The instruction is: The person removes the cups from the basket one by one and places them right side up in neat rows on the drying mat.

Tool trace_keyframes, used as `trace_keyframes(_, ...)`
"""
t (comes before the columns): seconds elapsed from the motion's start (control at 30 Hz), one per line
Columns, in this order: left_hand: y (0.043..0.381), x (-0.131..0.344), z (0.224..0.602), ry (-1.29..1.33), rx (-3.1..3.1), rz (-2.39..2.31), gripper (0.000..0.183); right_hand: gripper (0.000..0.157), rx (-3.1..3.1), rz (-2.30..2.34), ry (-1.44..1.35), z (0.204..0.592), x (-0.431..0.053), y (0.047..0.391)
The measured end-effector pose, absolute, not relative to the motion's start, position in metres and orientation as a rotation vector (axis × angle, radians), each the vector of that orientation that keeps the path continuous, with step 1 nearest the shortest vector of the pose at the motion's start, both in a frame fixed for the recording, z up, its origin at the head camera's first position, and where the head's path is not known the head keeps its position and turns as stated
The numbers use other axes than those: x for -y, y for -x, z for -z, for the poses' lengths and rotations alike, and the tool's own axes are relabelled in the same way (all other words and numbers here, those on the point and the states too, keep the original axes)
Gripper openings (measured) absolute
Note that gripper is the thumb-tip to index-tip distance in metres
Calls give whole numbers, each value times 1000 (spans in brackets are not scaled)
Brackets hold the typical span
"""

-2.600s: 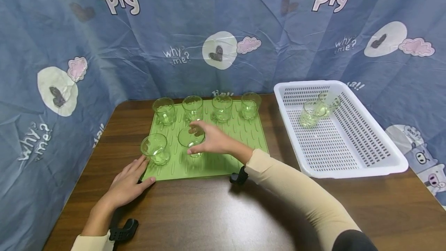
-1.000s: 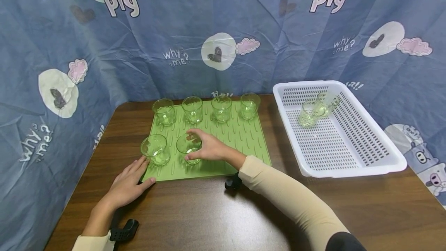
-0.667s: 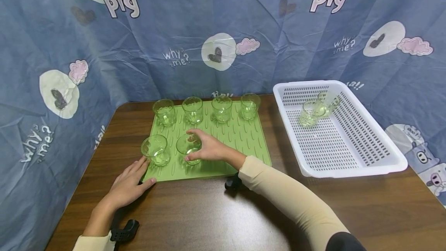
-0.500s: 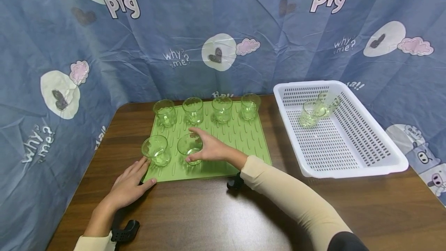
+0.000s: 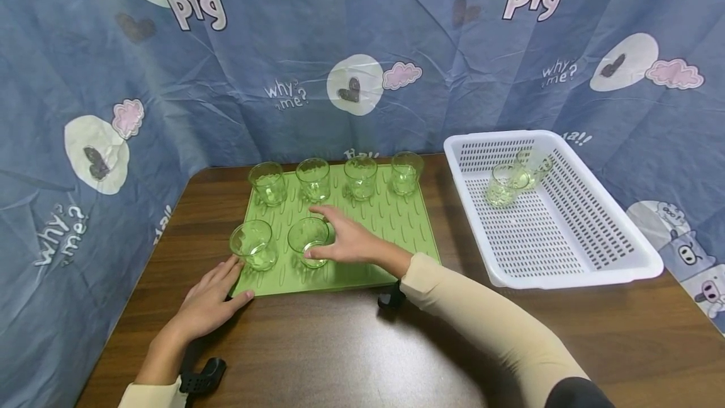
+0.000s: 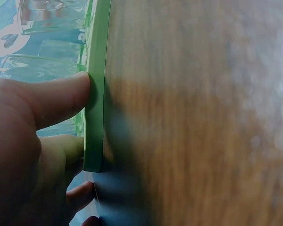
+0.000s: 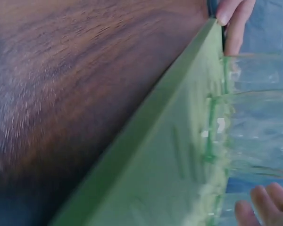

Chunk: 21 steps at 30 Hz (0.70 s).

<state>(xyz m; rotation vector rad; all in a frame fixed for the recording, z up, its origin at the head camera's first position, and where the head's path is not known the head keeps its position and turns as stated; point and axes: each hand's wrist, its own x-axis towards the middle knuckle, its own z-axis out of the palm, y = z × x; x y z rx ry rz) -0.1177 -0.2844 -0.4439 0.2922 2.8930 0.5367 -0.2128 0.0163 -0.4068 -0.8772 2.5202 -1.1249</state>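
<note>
In the head view my right hand (image 5: 352, 241) stands at the right side of a clear drinking glass (image 5: 306, 245), thumb and fingers spread, apart from or barely touching its wall. The glass stands upright on a green drying mat (image 5: 362, 269). My right fingers (image 7: 266, 205) show off the glass in the right wrist view. My left hand (image 5: 209, 301) lies at the mat's front left corner, fingers stretched out, thumb tip against the mat's edge (image 6: 95, 117). Just beyond its fingertips stands another glass (image 5: 253, 247).
Several upright glasses (image 5: 313, 180) line the back of the mat. To the right, a white perforated basket (image 5: 493, 269) holds two glasses (image 5: 504, 186). A blue printed cloth (image 5: 238, 106) hangs behind the wooden table (image 5: 317, 351).
My right hand brought the glass down and nearer the mat's front, level with the left glass. It then drew slightly right, its fingers spreading off the glass. The left hand stays put.
</note>
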Motion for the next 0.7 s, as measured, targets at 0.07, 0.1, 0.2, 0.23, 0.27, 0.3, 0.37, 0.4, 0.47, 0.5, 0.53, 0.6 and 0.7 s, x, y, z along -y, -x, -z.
trace_keyframes(0.07, 118, 284, 444, -292, -2892, -533, 77, 93, -2591, 1089, 917, 400, -20, 209)
trace_keyframes(0.1, 118, 284, 444, -291, -2890, -534, 78, 92, -2625, 1071, 944, 397, -22, 207)
trace_keyframes(0.2, 119, 284, 444, -288, -2884, -535, 78, 86, -2717, 1011, 1022, 389, -29, 200)
trace_keyframes(0.23, 119, 284, 444, -289, -2883, -535, 78, 84, -2745, 989, 1051, 387, -32, 198)
trace_keyframes(0.27, 119, 285, 444, -290, -2882, -535, 78, 82, -2772, 963, 1072, 385, -35, 196)
trace_keyframes(0.3, 119, 285, 444, -290, -2880, -536, 79, 81, -2795, 945, 1090, 383, -38, 193)
trace_keyframes(0.37, 119, 285, 444, -293, -2879, -534, 79, 79, -2830, 919, 1110, 381, -43, 190)
trace_keyframes(0.4, 119, 285, 444, -294, -2879, -532, 79, 78, -2843, 910, 1115, 380, -46, 188)
trace_keyframes(0.47, 119, 285, 444, -297, -2883, -526, 79, 77, -2854, 914, 1121, 377, -51, 186)
trace_keyframes(0.5, 119, 285, 444, -297, -2884, -525, 78, 77, -2858, 919, 1125, 376, -53, 185)
trace_keyframes(0.53, 119, 285, 444, -299, -2887, -521, 78, 76, -2861, 918, 1130, 375, -55, 184)
trace_keyframes(0.6, 119, 284, 444, -301, -2888, -522, 78, 75, -2866, 916, 1136, 372, -59, 183)
trace_keyframes(0.7, 119, 285, 444, -302, -2888, -527, 78, 74, -2876, 886, 1141, 368, -64, 181)
